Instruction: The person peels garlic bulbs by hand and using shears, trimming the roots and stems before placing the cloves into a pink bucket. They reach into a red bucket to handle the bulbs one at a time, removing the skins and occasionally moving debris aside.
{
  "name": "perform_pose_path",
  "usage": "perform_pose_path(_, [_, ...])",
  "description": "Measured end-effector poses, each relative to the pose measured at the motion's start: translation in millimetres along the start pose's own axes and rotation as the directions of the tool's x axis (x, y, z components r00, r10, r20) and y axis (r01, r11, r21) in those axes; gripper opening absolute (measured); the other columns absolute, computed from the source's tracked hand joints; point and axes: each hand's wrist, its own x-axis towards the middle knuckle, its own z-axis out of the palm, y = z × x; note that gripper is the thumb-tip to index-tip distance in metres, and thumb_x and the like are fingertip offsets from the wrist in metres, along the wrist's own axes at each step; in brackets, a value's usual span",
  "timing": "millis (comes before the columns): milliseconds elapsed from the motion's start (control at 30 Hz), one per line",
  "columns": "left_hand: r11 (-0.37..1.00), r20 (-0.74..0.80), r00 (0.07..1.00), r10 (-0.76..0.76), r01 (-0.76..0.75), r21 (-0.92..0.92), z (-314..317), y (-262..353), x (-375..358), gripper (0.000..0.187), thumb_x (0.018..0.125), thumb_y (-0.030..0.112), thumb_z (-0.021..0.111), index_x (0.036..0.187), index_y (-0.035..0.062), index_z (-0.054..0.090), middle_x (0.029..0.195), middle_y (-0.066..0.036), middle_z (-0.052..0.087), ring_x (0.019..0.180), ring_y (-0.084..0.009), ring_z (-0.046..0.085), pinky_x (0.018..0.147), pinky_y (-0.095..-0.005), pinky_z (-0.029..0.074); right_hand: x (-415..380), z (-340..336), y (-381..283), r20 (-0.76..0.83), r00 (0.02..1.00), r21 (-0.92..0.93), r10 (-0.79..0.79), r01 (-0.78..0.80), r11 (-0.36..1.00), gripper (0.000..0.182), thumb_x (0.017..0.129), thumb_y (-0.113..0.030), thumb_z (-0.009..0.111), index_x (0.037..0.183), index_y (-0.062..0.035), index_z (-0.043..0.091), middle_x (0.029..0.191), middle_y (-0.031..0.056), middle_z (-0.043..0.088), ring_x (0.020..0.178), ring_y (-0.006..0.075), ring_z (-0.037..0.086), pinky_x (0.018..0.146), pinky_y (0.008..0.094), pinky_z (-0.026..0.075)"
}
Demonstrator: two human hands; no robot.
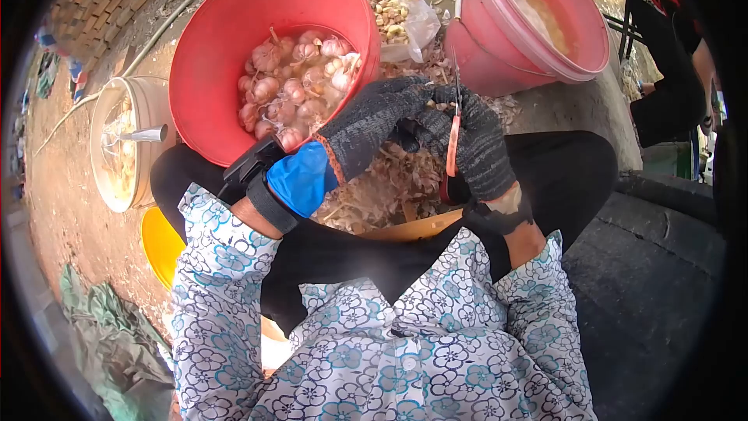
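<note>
Both hands wear dark grey knitted gloves and meet above a heap of garlic skins. My left hand (365, 121), with a blue cuff at the wrist, is closed, its fingers bent in toward the other hand. What it grips is hidden by the gloves. My right hand (481, 144) is closed on a knife (453, 146) with a pinkish-orange handle, its thin blade pointing away from me. Under the hands, papery garlic skins (389, 187) fill a shallow container with a tan rim (413, 228). Whole garlic bulbs (292, 90) sit in water in a red tub (191, 70) beside my left hand.
Beyond the hands are a clear bag (421, 22) of peeled cloves and a pink bucket (487, 39) of cloudy liquid. Left stand a white bucket (140, 156) with a metal-handled tool and a yellow container (160, 245). Another person (662, 70) is at the right.
</note>
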Motion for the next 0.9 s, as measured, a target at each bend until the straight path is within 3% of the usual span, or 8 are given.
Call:
perform_pose_path(167, [0.976,0.047,0.998,-0.044,0.053,-0.209,5.2,12.2,1.8,0.035,0.087,0.025,0.051,0.113,0.0026,0.053,0.093,-0.002,0.058,0.08,-0.0101,0.054,0.067,-0.0219,0.045,3.0,-29.5,2.2,0.148,0.959,0.167,-0.241,0.216,0.962,0.036,0.081,-0.009,0.051,0.115,0.0034,0.047,0.113,0.0152,0.052,0.106,0.0262,0.05,0.091,0.0358,0.04])
perform_pose_path(300, [0.993,0.169,0.978,-0.119,0.115,0.032,1.3,19.9,-0.7,0.035,0.085,0.024,0.054,0.113,0.0017,0.053,0.096,-0.003,0.059,0.084,-0.0092,0.055,0.069,-0.0219,0.045,2.2,-35.5,-34.1,0.318,0.938,-0.102,0.138,-0.111,0.989,0.064,0.061,-0.015,0.057,0.121,0.0017,0.042,0.122,0.0203,0.044,0.111,0.0323,0.045,0.096,0.0391,0.033])
perform_pose_path(400, [0.986,0.169,0.983,-0.073,0.046,0.159,2.1,16.8,-0.3,0.033,0.083,0.019,0.058,0.11,0.0016,0.055,0.092,-0.003,0.06,0.082,-0.0073,0.055,0.067,-0.0213,0.045,-3.8,-34.5,-35.3,0.435,0.901,-0.083,-0.007,0.048,0.995,0.071,0.062,-0.013,0.056,0.128,0.0005,0.033,0.127,0.02,0.04,0.115,0.0306,0.043,0.098,0.0373,0.032])
perform_pose_path(467, [0.975,0.155,0.987,-0.046,0.01,0.222,5.0,18.4,-0.1,0.031,0.082,0.016,0.06,0.108,0.0014,0.055,0.089,-0.003,0.06,0.08,-0.0063,0.055,0.066,-0.0208,0.045,-10.1,-19.7,-43.6,0.169,0.98,0.46,-0.107,0.018,0.888,0.029,0.082,-0.003,0.057,0.111,-0.0009,0.053,0.093,0.0049,0.06,0.081,0.0088,0.056,0.068,0.0226,0.047])
perform_pose_path(600, [0.941,-0.029,0.992,0.124,-0.108,0.321,8.6,19.6,-0.1,0.024,0.078,0.009,0.064,0.1,0.0006,0.059,0.088,-0.003,0.061,0.077,-0.0067,0.056,0.068,-0.0211,0.047,-1.6,-26.6,-31.6,0.142,0.984,0.419,0.105,-0.156,0.894,0.03,0.083,-0.005,0.056,0.112,-0.0018,0.052,0.096,0.0056,0.061,0.081,0.0081,0.057,0.068,0.0208,0.047])
perform_pose_path(667, [0.93,-0.101,0.974,0.204,-0.16,0.33,10.1,21.9,-0.6,0.02,0.077,0.007,0.064,0.096,0.0001,0.061,0.088,-0.003,0.062,0.078,-0.0075,0.057,0.068,-0.0226,0.047,-10.1,-33.9,-29.0,0.132,0.968,0.008,-0.214,0.215,0.977,0.026,0.084,-0.007,0.052,0.11,-0.0024,0.053,0.095,0.0079,0.061,0.078,0.0111,0.058,0.066,0.0241,0.048])
perform_pose_path(767, [0.695,-0.093,0.909,0.406,-0.241,0.678,10.5,15.6,0.6,0.02,0.077,0.005,0.063,0.097,0.0013,0.061,0.087,-0.004,0.063,0.077,-0.0091,0.058,0.068,-0.0239,0.047,-21.3,-38.0,-31.9,0.35,0.758,-0.542,-0.551,0.644,0.54,0.022,0.086,-0.009,0.047,0.106,-0.0032,0.055,0.093,0.0115,0.062,0.073,0.0155,0.06,0.063,0.029,0.049])
perform_pose_path(900, [0.471,0.038,0.831,0.555,-0.352,0.809,10.6,15.5,0.2,0.021,0.076,0.005,0.063,0.097,0.0033,0.061,0.086,-0.006,0.063,0.076,-0.0129,0.06,0.067,-0.0259,0.048,-31.3,-28.8,-37.6,0.278,0.901,-0.706,-0.332,0.426,0.565,0.022,0.079,-0.012,0.052,0.1,-0.0049,0.056,0.072,0.0129,0.061,0.06,0.0277,0.059,0.052,0.0374,0.046])
